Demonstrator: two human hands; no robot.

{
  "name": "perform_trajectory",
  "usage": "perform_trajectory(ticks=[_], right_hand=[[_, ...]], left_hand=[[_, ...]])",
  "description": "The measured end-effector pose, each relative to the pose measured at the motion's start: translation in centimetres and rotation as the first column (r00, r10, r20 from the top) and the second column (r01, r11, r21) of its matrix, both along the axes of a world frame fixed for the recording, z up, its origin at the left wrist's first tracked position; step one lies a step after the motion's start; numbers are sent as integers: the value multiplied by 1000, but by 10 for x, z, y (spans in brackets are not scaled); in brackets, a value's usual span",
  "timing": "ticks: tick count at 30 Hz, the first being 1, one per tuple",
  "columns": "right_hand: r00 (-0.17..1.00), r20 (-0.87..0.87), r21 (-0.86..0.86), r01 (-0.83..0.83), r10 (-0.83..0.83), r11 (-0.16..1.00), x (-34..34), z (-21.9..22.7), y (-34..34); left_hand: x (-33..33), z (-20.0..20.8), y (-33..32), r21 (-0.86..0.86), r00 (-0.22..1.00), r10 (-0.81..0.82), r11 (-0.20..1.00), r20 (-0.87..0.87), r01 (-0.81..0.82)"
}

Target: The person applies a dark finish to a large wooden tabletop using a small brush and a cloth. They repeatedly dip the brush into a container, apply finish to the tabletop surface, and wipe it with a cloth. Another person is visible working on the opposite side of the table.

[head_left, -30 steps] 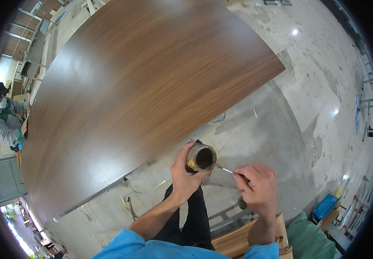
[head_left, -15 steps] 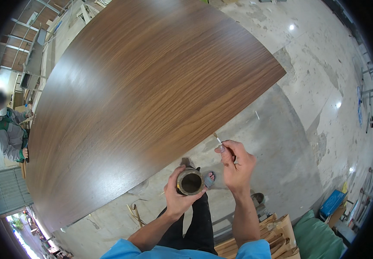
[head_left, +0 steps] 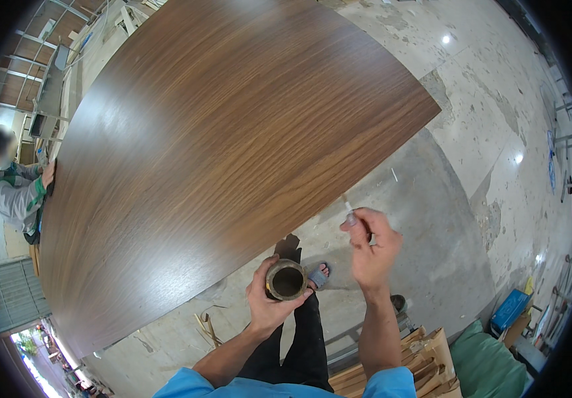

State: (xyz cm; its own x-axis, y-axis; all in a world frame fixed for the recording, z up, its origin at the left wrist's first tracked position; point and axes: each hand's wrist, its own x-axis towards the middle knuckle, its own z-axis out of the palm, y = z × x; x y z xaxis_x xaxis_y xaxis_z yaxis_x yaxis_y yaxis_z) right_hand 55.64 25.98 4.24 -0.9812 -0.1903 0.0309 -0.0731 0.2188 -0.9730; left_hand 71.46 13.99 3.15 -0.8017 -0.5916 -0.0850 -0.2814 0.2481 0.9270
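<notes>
A large wood-grain board with a dark brown surface spreads across the view in front of me. My left hand is wrapped round a small round jar, dark inside, held upright near the board's near edge. My right hand pinches a small brush with a white handle. The brush's brownish tip is at the board's straight near edge; it is blurred, and I cannot tell whether it touches.
Another person stands at the board's far left edge, hands on it. Wooden pieces, a green cloth-like bundle and a blue box lie at the lower right. Thin strips lie on the floor near my legs.
My right hand with the brush has moved right and slightly up along the board's edge. The jar has shifted slightly left. The other person has leaned closer to the board.
</notes>
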Motion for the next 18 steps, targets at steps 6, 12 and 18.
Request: perform_trajectory(ticks=[6,12,18], right_hand=[[976,-93,57,-192,197,980,17,3,-8],[965,-152,25,-214,216,976,29,1,-13],[973,-38,-5,-227,227,974,38,3,-19]], left_hand=[[13,-6,0,25,997,-36,999,64,34],[24,-12,0,49,996,-33,998,80,29],[29,-13,-1,71,998,-22,997,57,17]])
